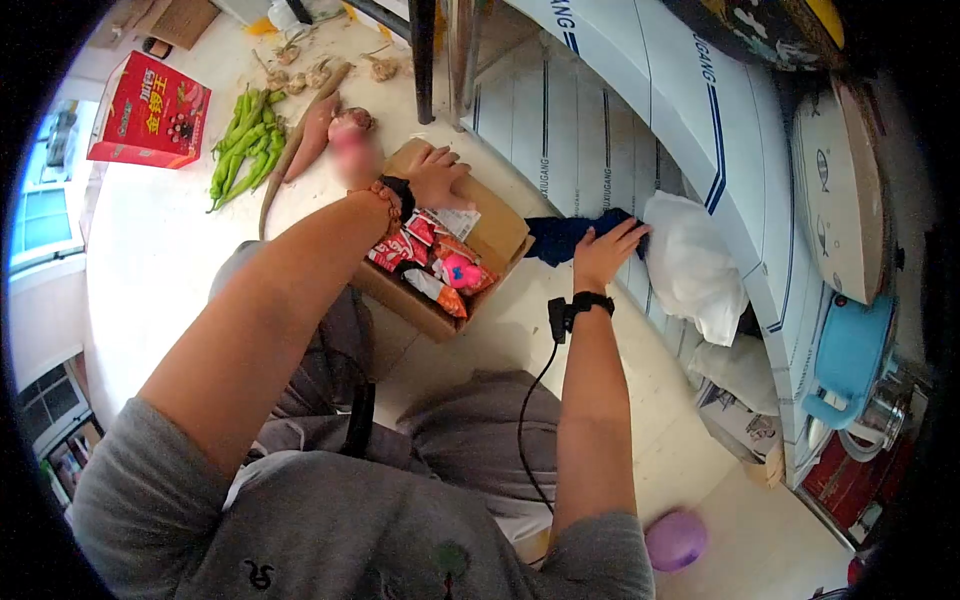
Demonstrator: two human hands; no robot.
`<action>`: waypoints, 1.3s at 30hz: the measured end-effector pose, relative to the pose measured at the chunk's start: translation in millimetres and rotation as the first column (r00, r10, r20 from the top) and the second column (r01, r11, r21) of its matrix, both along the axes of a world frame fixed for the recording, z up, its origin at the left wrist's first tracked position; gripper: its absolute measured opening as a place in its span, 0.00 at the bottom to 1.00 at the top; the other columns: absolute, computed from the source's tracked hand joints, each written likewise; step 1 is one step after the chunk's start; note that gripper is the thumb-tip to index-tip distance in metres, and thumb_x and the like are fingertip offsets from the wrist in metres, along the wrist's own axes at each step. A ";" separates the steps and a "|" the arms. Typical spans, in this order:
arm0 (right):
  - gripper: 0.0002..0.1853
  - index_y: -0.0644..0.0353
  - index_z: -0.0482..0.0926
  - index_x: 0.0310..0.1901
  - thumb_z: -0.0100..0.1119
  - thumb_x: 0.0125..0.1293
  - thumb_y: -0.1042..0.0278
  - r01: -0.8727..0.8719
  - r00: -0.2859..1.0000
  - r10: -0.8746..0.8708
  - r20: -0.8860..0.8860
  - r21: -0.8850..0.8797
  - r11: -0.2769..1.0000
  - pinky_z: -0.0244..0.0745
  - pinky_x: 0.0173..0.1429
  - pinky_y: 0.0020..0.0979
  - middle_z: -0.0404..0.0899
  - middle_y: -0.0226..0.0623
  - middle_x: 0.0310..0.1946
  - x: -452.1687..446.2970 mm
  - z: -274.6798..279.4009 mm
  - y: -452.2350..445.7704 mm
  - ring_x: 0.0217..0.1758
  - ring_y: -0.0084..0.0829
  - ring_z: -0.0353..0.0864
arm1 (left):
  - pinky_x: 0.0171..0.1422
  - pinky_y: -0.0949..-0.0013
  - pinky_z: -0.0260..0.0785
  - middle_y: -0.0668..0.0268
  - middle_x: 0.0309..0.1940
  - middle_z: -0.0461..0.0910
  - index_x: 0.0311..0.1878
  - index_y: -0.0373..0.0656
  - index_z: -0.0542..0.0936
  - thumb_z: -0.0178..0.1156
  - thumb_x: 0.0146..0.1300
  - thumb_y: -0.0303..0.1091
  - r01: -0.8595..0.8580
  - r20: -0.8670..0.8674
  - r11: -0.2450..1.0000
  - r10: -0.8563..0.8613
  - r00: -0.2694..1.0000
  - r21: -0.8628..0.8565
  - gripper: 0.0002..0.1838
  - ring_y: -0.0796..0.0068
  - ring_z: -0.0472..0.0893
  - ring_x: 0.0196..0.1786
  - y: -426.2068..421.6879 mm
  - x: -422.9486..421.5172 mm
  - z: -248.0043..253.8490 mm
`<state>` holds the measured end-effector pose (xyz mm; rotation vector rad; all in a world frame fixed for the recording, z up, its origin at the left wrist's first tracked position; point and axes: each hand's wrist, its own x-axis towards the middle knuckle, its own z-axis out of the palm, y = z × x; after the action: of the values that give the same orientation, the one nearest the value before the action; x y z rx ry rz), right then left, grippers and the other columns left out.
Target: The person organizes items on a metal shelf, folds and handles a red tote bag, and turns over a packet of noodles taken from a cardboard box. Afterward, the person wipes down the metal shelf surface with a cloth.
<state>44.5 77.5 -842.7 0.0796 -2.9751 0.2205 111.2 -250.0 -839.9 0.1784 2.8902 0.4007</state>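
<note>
My left hand [436, 180] lies at the far side of an open cardboard box [400, 300], its fingers stretched out near the flap. Packed snacks in red and orange wrappers [420, 240] and a bright pink item [461, 271] fill the box below that hand. On the right, my right hand [603, 254] rests on a dark blue cloth [560, 240] with its fingers extended. Its fingertips reach the edge of a white plastic bag [692, 265]. The cloth lies between the box and that bag, partly covered by the hand.
Green peppers [245, 145], sweet potatoes [312, 138], garlic bulbs [318, 72] and a red carton [152, 112] stand or lie on the floor at left. A film-covered cabinet [600, 130] borders the right. A purple balloon-like object [676, 540] and a blue container [850, 350] are lower right.
</note>
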 end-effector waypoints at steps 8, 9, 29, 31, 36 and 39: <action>0.41 0.86 0.41 0.67 0.43 0.70 0.56 0.110 0.979 -0.052 0.196 -0.298 0.948 0.34 0.80 0.42 0.32 0.73 0.71 -8.7 -28.7 -15.7 0.77 0.59 0.37 | 0.74 0.44 0.45 0.48 0.62 0.64 0.67 0.43 0.63 0.62 0.49 0.66 0.033 -0.074 0.993 -0.025 0.997 0.116 0.48 0.48 0.59 0.70 -3.8 4.7 1.3; 0.42 0.86 0.40 0.67 0.45 0.69 0.56 0.133 0.977 -0.075 0.200 -0.295 0.946 0.33 0.80 0.43 0.32 0.74 0.71 -10.9 -35.0 -18.5 0.77 0.60 0.37 | 0.74 0.44 0.45 0.49 0.63 0.63 0.69 0.44 0.61 0.66 0.48 0.62 0.003 -0.085 0.985 0.012 0.996 0.174 0.49 0.48 0.59 0.70 -4.3 4.5 3.3; 0.45 0.88 0.42 0.66 0.53 0.54 0.69 -0.090 0.972 0.116 0.204 -0.130 0.987 0.40 0.76 0.53 0.38 0.76 0.70 -86.3 -64.2 -37.7 0.74 0.69 0.41 | 0.49 0.61 0.69 0.51 0.42 0.74 0.63 0.43 0.61 0.58 0.63 0.25 0.040 -0.485 0.648 0.526 0.699 0.760 0.26 0.54 0.77 0.45 -47.5 -87.6 246.0; 0.45 0.88 0.41 0.66 0.52 0.54 0.70 -0.071 0.968 0.127 0.218 -0.248 0.966 0.37 0.77 0.53 0.39 0.77 0.70 -95.3 -53.7 -51.3 0.74 0.69 0.39 | 0.49 0.61 0.69 0.50 0.43 0.75 0.62 0.42 0.62 0.59 0.63 0.26 -0.005 -0.431 0.621 0.550 0.715 0.784 0.26 0.53 0.77 0.46 -44.1 -84.6 248.4; 0.39 0.82 0.44 0.68 0.48 0.57 0.78 -0.351 0.888 0.412 0.203 -0.280 0.894 0.35 0.78 0.48 0.38 0.73 0.71 -133.6 -64.8 -108.2 0.76 0.62 0.38 | 0.50 0.61 0.69 0.50 0.41 0.76 0.62 0.42 0.63 0.60 0.61 0.26 -0.019 -0.433 0.603 0.595 0.678 0.798 0.27 0.53 0.78 0.45 -41.5 -87.1 248.0; 0.40 0.82 0.44 0.68 0.50 0.58 0.77 -0.441 0.827 0.490 0.274 -0.224 0.869 0.35 0.78 0.49 0.38 0.72 0.71 -142.3 -45.1 -157.0 0.76 0.61 0.38 | 0.51 0.61 0.69 0.49 0.41 0.76 0.62 0.41 0.63 0.60 0.60 0.24 0.097 -0.504 0.591 0.579 0.641 0.801 0.27 0.51 0.78 0.46 -45.6 -91.8 235.1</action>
<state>-97.8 -79.5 -887.8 0.8421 -3.1908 0.5682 19.4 -295.6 -604.9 0.0028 3.2050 2.1390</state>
